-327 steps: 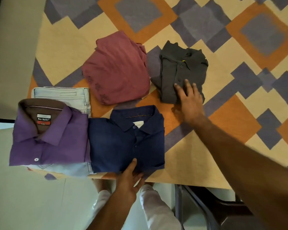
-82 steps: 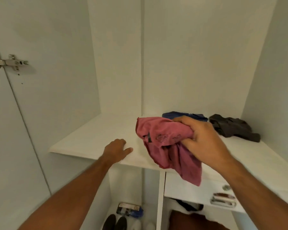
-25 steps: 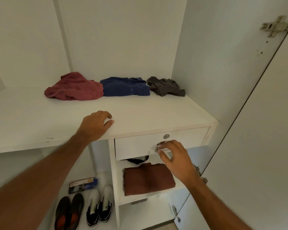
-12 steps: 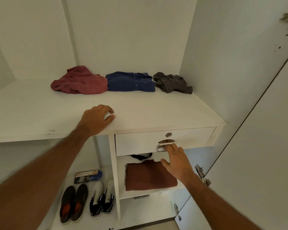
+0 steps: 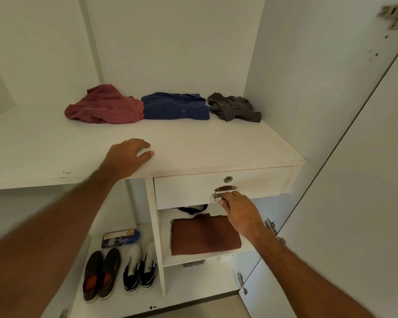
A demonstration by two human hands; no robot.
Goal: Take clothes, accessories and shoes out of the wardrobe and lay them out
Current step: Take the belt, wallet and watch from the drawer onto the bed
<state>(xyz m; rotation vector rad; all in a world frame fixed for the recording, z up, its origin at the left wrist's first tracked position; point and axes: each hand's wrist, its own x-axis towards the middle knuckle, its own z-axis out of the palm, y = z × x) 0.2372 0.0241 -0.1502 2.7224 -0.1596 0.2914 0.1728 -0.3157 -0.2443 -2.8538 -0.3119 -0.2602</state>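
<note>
On the white wardrobe shelf (image 5: 193,148) lie a crumpled red shirt (image 5: 106,107), a folded blue shirt (image 5: 175,106) and a rumpled dark grey shirt (image 5: 234,107) in a row at the back. My left hand (image 5: 129,154) rests palm down on the shelf's front edge, holding nothing. My right hand (image 5: 239,212) grips the metal handle (image 5: 223,193) of the shut white drawer (image 5: 193,193) under the shelf. Below the drawer lies a folded brown garment (image 5: 202,235), with a black strap (image 5: 191,208) behind it.
On the wardrobe floor at lower left stand a pair of dark slip-on shoes (image 5: 101,274), a pair of black-and-white sneakers (image 5: 139,269) and a small flat packet (image 5: 120,237). The open wardrobe door (image 5: 354,203) stands at right, with hinges along its edge.
My right hand rose from in front of the brown garment and closed its fingers on the drawer handle. The left hand stayed on the shelf edge. The drawer is still shut.
</note>
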